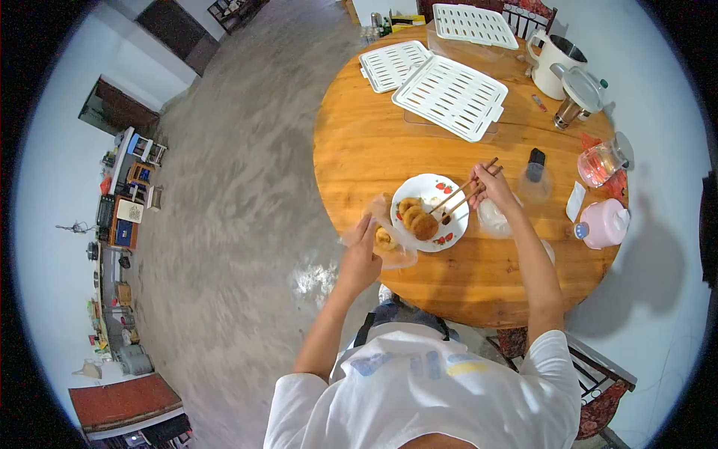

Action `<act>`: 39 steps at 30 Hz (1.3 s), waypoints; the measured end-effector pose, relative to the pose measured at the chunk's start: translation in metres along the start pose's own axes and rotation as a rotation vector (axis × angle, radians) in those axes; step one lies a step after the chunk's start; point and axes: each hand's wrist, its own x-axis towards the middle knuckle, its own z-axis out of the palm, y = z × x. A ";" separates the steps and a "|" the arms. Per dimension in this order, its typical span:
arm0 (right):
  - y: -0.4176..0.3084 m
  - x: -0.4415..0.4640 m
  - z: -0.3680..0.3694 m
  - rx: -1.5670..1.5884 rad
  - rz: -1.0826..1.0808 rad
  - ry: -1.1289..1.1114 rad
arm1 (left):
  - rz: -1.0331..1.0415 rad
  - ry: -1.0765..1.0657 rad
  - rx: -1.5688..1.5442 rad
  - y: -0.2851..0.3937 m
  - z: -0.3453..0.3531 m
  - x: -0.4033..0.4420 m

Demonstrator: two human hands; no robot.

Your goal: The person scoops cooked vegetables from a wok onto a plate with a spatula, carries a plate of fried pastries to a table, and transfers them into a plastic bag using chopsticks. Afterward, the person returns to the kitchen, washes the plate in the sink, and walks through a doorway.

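Observation:
My left hand [360, 260] is closed on the edge of a clear plastic bag [402, 256], at the left side of the plate. Inside the bag shows a golden round cake [384, 239]. A white plate [419, 182] with strawberry prints carries several browned round cakes [423, 227] and some small dark bits. From the right, my right hand [488, 187] grips a pair of wooden chopsticks [459, 194], whose tips reach over the plate close to the cakes. Whether the tips touch a cake, I cannot tell. Beneath my right forearm sits a pale round item [493, 218], partly hidden.
White slotted racks [451, 97] lie at the back of the round wooden table [351, 161]. Along the right stand a white jug [553, 71], a glass pitcher [598, 163], a pink pot [603, 224] and a clear bottle with a black top [535, 176].

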 end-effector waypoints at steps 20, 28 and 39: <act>0.005 -0.015 0.014 -0.112 -0.024 -0.008 | -0.043 -0.100 0.310 0.008 -0.009 -0.005; -0.006 -0.125 0.036 0.487 -0.178 0.406 | -0.057 0.047 0.342 -0.004 -0.001 -0.010; 0.022 -0.155 0.131 0.415 -0.285 0.409 | 0.092 0.107 0.216 -0.004 -0.011 0.003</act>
